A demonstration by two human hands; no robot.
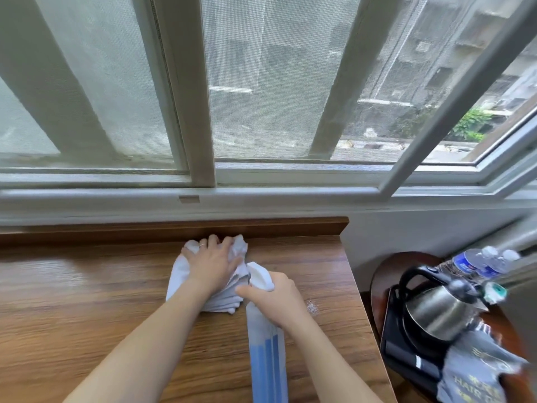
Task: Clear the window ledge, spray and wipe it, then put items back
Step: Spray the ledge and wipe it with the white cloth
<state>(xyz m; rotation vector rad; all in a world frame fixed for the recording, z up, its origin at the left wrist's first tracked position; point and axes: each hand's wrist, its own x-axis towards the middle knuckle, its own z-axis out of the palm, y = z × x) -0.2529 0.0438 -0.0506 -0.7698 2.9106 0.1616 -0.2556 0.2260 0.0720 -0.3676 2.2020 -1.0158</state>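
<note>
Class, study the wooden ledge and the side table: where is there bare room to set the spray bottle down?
Free: the ledge left of the cloth, and the strip between the right hand and the ledge's right edge. Crowded: the side table, packed with the kettle and water bottles.

L hand (213,264) flat, fingers spread; R hand (271,298) curled, gripping.
</note>
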